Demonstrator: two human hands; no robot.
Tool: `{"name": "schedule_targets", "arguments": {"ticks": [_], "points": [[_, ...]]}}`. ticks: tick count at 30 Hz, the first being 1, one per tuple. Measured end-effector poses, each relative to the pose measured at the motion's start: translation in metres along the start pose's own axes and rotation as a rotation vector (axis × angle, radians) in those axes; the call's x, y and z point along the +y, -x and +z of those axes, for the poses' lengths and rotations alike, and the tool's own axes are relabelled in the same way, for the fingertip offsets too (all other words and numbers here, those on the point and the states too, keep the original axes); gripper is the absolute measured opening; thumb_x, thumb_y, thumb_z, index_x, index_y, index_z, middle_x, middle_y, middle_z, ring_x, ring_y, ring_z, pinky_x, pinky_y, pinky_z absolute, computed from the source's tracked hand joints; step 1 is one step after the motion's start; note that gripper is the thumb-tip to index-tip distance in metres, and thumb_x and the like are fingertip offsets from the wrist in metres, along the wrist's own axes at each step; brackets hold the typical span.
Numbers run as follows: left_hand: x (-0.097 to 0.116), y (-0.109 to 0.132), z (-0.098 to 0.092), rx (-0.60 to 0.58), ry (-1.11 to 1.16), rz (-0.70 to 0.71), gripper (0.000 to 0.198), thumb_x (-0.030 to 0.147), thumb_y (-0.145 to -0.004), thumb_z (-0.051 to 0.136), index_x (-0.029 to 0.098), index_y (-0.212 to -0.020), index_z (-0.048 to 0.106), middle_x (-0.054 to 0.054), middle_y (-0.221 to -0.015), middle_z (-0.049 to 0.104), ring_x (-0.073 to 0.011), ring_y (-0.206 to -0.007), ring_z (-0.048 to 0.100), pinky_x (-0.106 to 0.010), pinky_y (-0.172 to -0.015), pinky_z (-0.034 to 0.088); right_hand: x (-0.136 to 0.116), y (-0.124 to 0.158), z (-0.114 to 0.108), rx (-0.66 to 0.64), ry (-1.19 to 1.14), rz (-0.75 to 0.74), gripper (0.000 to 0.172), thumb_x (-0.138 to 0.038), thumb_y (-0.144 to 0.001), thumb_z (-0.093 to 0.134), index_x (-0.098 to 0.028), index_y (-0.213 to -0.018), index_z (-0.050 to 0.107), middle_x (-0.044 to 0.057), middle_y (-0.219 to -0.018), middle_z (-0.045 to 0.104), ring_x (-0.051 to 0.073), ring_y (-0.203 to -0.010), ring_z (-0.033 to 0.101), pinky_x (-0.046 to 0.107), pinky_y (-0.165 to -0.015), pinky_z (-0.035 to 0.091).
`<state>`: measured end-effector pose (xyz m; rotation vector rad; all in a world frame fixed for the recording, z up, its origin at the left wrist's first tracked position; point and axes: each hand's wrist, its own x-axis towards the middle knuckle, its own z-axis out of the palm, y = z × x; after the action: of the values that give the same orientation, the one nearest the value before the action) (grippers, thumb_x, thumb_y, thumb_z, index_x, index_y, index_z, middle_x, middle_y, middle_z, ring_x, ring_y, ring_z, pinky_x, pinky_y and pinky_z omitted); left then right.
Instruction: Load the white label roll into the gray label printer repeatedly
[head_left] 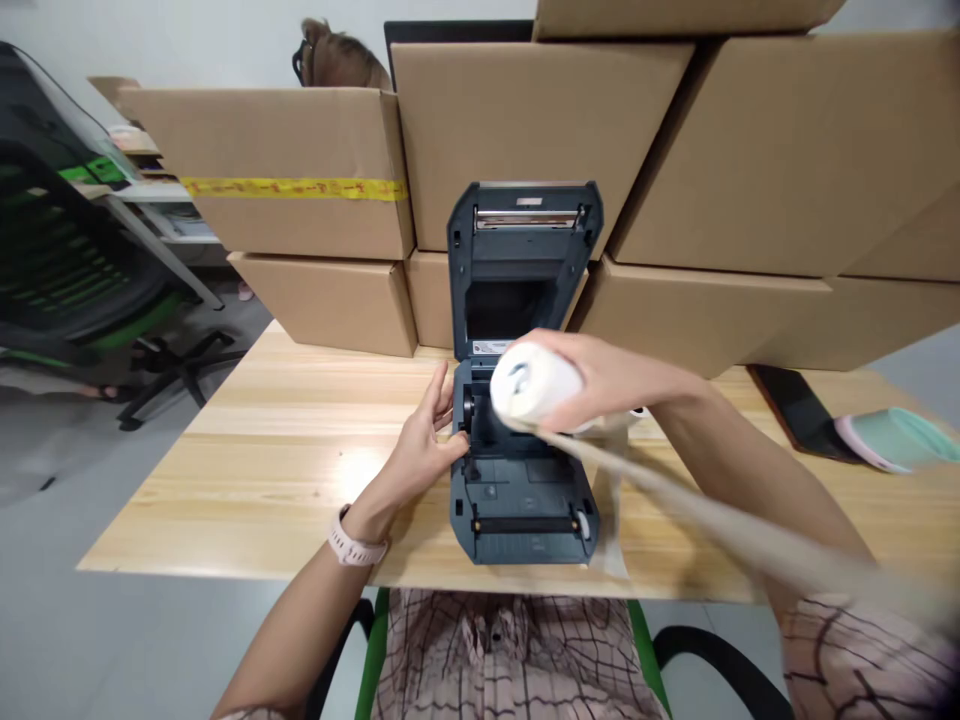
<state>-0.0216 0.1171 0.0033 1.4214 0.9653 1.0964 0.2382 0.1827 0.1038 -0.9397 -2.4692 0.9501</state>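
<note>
Checked clothing (495, 665) fills six o'clock, nearest the camera, between the green edges (371, 660) of the wearer's chair. From there the light, striped wood tabletop (262, 460) spreads outward, its near edge running from eight o'clock to four.

At seven o'clock, behind a pale wristband (354, 543), the left hand (427, 430) has its fingers loosely parted, gripping nothing, the thumb touching the left rim of a dark device (525, 480). That device stands open at the centre, its lid raised toward twelve. Above its bay, the right hand (581, 375), coming in from four o'clock, has its fingers closed around a white roll (532, 385), tilted; a blurred pale strip (697, 515) stretches from it toward four. A pale sheet (613, 520) lies on the wood along the device's right side.

At three o'clock a mint cup (896, 440) lies tipped beside a dark flat slab (802, 410). Cardboard boxes (536, 130) wall the table's far side from ten to two, one banded with yellow tape (292, 189).

Beyond, at nine to ten, a black-and-green office chair (75, 270) stands on grey floor (67, 530) near a white desk (161, 192). Toward eleven, another person's hair (341, 58) shows over the boxes, before a pale wall (210, 40).
</note>
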Motion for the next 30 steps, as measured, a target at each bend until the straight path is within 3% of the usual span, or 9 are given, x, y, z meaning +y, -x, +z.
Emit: {"name": "schedule_targets", "arguments": {"ticks": [5,11,14,18,23,30], "points": [[0.004,0.001,-0.003,-0.085,-0.053,0.052,0.105,0.016,-0.084,0.062,0.026,-0.167,-0.002,-0.013,-0.172,0.025,-0.0291,-0.156,0.033,-0.048,-0.128,0.026,-0.02,-0.036,0.029,-0.295,0.396,0.042,0.057,-0.049,-0.074,0.077,-0.022,-0.122,0.061,0.009,-0.119,0.067,0.031,-0.104,0.066,0.04,-0.084,0.051],[0.002,0.001,-0.005,-0.096,-0.042,0.038,0.105,0.014,-0.084,0.061,0.027,-0.167,-0.003,-0.013,-0.173,0.021,-0.0299,-0.156,0.034,-0.051,-0.128,0.026,-0.009,-0.041,0.044,-0.342,0.463,0.105,0.062,-0.052,-0.079,0.075,-0.018,-0.128,0.059,0.013,-0.121,0.066,0.034,-0.104,0.067,0.042,-0.082,0.052],[-0.002,0.0,-0.006,-0.092,-0.053,0.035,0.105,0.013,-0.084,0.061,0.026,-0.167,-0.002,-0.014,-0.173,0.021,-0.0301,-0.158,0.029,-0.051,-0.129,0.024,-0.009,-0.024,0.045,-0.28,0.453,0.004,0.061,-0.056,-0.092,0.063,-0.017,-0.139,0.055,0.016,-0.131,0.064,0.034,-0.114,0.065,0.048,-0.093,0.053],[-0.004,0.001,-0.006,-0.104,-0.03,0.058,0.103,0.013,-0.085,0.061,0.03,-0.167,0.001,-0.011,-0.173,0.022,-0.0286,-0.158,0.03,-0.05,-0.129,0.023,-0.025,0.025,0.053,-0.119,0.441,-0.127,0.061,-0.058,-0.102,0.048,-0.022,-0.152,0.047,0.013,-0.161,0.046,0.032,-0.146,0.046,0.052,-0.116,0.043],[-0.004,0.001,-0.004,-0.073,-0.033,0.071,0.099,0.018,-0.085,0.065,0.029,-0.167,0.01,-0.012,-0.173,0.024,-0.0311,-0.157,0.031,-0.051,-0.128,0.026,-0.043,0.081,0.087,-0.172,0.51,-0.188,0.07,-0.065,-0.099,0.046,-0.023,-0.155,0.046,0.011,-0.166,0.038,0.032,-0.154,0.038,0.055,-0.117,0.047],[-0.005,0.001,-0.005,-0.033,-0.046,0.039,0.096,0.035,-0.086,0.072,0.026,-0.165,0.018,-0.016,-0.171,0.027,-0.036,-0.156,0.032,-0.053,-0.121,0.038,-0.037,0.09,0.113,-0.044,0.54,-0.221,0.079,-0.069,-0.095,0.049,-0.021,-0.157,0.041,0.012,-0.168,0.034,0.03,-0.158,0.028,0.054,-0.123,0.04]]}}
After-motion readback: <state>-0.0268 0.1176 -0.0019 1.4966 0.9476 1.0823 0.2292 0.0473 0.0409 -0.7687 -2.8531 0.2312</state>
